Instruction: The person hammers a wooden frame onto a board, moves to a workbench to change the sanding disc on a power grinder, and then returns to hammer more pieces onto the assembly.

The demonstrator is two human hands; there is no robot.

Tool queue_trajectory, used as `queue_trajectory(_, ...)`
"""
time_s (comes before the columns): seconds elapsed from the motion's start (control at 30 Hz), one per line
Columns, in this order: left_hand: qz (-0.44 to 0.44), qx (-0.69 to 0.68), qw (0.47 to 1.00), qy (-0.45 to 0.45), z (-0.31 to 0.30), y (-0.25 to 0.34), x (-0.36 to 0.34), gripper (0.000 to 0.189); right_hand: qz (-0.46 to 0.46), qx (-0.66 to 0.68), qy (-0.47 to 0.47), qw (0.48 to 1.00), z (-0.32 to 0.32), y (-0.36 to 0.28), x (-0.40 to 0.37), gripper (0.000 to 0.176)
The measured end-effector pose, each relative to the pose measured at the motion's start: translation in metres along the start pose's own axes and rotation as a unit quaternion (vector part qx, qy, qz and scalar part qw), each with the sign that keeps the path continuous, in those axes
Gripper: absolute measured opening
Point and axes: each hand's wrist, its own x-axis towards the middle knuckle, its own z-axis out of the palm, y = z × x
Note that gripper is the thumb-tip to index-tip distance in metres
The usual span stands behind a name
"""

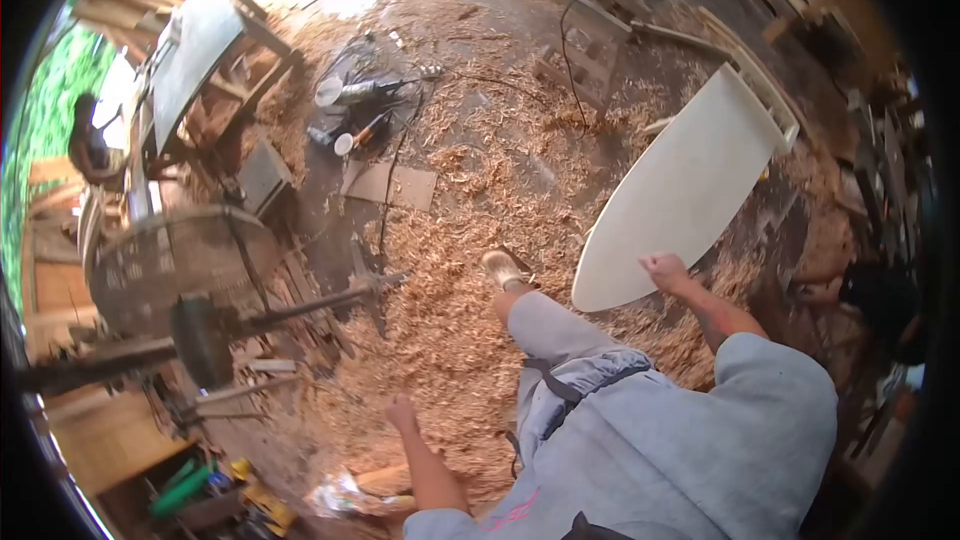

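Observation:
My left hand [402, 414] hangs low on the left over the shavings, its fingers curled in with nothing showing in them. On the other side, my right hand [664, 270] is closed in a loose fist and overlaps the near edge of a large pale board [672, 192]. That board has a smooth face, curved long sides and a rounded near end. Its straight far end lies by a wooden frame [765, 90]. No tool shows in either hand.
Wood shavings [440, 280] cover the floor. Power tools [365, 90] with cables and a flat brown panel [390, 185] lie ahead. A standing fan [185, 270] leans in at left, near a workbench [195, 50]. A person [95, 140] is at far left.

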Motion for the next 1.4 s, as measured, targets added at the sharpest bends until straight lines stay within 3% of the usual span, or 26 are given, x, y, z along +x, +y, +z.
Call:
queue_trajectory(0.03,0.0,0.003,1.0,0.001,0.012,0.044,-0.007,0.031,0.063,0.024,0.01,0.998,-0.006,-0.004,-0.002,0.052)
queue_trajectory(0.07,0.06,0.005,0.997,-0.052,0.025,0.054,0.016,0.033,0.124,0.047,0.022,0.991,-0.01,-0.009,0.002,0.054)
queue_trajectory(0.13,0.133,0.009,0.985,-0.111,0.046,0.093,0.045,0.035,0.144,0.058,0.064,0.986,-0.002,-0.014,0.008,0.055)
queue_trajectory(0.2,0.215,0.105,0.956,-0.17,0.069,0.146,0.054,0.035,0.169,0.04,0.113,0.978,0.015,-0.011,0.029,0.057)
queue_trajectory(0.3,0.237,0.135,0.943,-0.191,0.082,0.259,0.033,0.033,0.183,0.1,0.123,0.97,0.017,-0.046,0.074,0.058)
queue_trajectory(0.33,0.253,0.138,0.937,-0.198,0.112,0.283,0.051,0.033,0.12,0.071,0.243,0.96,0.019,-0.062,0.09,0.055)
queue_trajectory(0.37,0.27,0.149,0.93,-0.2,0.122,0.291,0.069,0.03,0.141,0.083,0.236,0.958,0.023,-0.074,0.096,0.055)
queue_trajectory(0.43,0.331,0.149,0.911,-0.195,0.13,0.327,0.089,0.025,0.204,0.191,0.219,0.935,-0.019,-0.12,0.126,0.051)
queue_trajectory(0.5,0.332,0.151,0.906,-0.216,0.159,0.383,0.107,0.024,0.163,0.268,0.301,0.901,-0.059,-0.169,0.128,0.05)
queue_trajectory(0.53,0.356,0.137,0.897,-0.221,0.174,0.415,0.108,0.023,0.178,0.241,0.263,0.917,-0.077,-0.176,0.131,0.05)
queue_trajectory(0.63,0.414,0.1,0.874,-0.235,0.231,0.504,0.118,0.022,0.139,0.196,0.294,0.925,-0.125,-0.185,0.146,0.038)
queue_trajectory(0.67,0.406,0.114,0.868,-0.262,0.249,0.531,0.116,0.024,0.101,0.183,0.346,0.914,-0.139,-0.185,0.157,0.031)
queue_trajectory(0.73,0.472,0.154,0.83,-0.254,0.284,0.588,0.097,0.028,0.054,0.148,0.419,0.894,-0.179,-0.19,0.186,0.019)
queue_trajectory(0.9,0.524,0.087,0.777,-0.337,0.382,0.715,0.057,0.03,-0.035,0.08,0.547,0.833,-0.295,-0.194,0.33,0.024)
queue_trajectory(0.97,0.492,-0.04,0.757,-0.427,0.421,0.77,0.038,0.027,-0.024,0.094,0.57,0.816,-0.331,-0.175,0.414,0.021)
queue_trajectory(1.0,0.516,-0.054,0.74,-0.429,0.444,0.795,0.035,0.023,-0.019,0.089,0.581,0.809,-0.344,-0.16,0.453,0.021)
queue_trajectory(1.07,0.553,-0.094,0.695,-0.45,0.491,0.844,0.034,0.023,0.133,0.027,0.443,0.886,-0.371,-0.117,0.54,0.021)
queue_trajectory(1.1,0.576,-0.129,0.661,-0.463,0.519,0.875,0.032,0.022,0.177,0.024,0.417,0.891,-0.372,-0.089,0.584,0.021)
queue_trajectory(1.13,0.586,-0.075,0.684,-0.429,0.537,0.902,0.024,0.022,0.197,0.024,0.409,0.891,-0.375,-0.07,0.614,0.021)
queue_trajectory(1.23,0.509,-0.084,0.697,-0.498,0.594,0.963,-0.009,0.024,0.275,0.013,0.337,0.9,-0.363,-0.04,0.655,0.018)
queue_trajectory(1.27,0.538,-0.049,0.676,-0.501,0.608,0.98,-0.03,0.027,0.294,-0.019,0.409,0.864,-0.336,-0.027,0.672,0.016)
queue_trajectory(1.3,0.561,-0.024,0.642,-0.521,0.628,0.994,-0.052,0.029,0.308,-0.018,0.397,0.865,-0.334,-0.033,0.662,0.016)
queue_trajectory(1.37,0.555,-0.005,0.579,-0.598,0.67,1.013,-0.11,0.034,0.223,0.014,0.343,0.913,-0.349,-0.052,0.632,0.024)
queue_trajectory(1.4,0.531,0.041,0.563,-0.632,0.687,1.021,-0.145,0.038,0.231,0.037,0.345,0.909,-0.347,-0.054,0.628,0.021)
